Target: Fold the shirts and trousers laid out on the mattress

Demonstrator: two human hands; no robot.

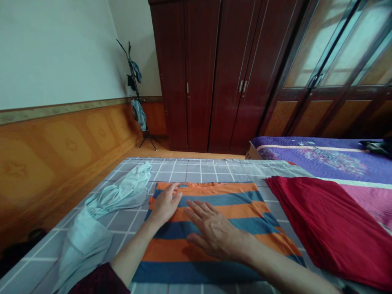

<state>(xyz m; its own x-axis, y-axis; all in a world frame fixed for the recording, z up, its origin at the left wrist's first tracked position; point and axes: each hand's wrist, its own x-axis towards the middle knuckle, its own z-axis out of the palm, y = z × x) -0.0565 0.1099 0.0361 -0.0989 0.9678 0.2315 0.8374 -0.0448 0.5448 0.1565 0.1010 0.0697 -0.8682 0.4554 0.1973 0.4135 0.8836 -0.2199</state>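
1. Nearest on my feed, a dark red sleeve [101, 281] covers part of the left forearm at the near left; the right forearm comes in bare from the near right.
2. I see the striped shirt [241, 223], orange and blue, spread flat in the near middle of the grey checked sheet [124, 228], its neckline toward the far side.
3. The right hand [214, 230] is over the middle of the shirt, palm down, fingers straight and close together, thumb apart. It grasps nothing; whether it presses on the cloth I cannot tell.
4. The left hand [165, 206] is slightly farther off, over the shirt's left side near the neckline, open with fingers gently bent. I see nothing in its grip, and contact is unclear to me.
5. A pale, crumpled garment [87, 234] lies left of the shirt, and a red cloth [330, 228] lies to its right.
6. Farther right, I have a purple bedspread [300, 153] with a flower pattern.
7. At the far left stands a coat rack [136, 87] with things hanging on it.
8. Farthest, a dark red wardrobe [199, 77] stands shut.
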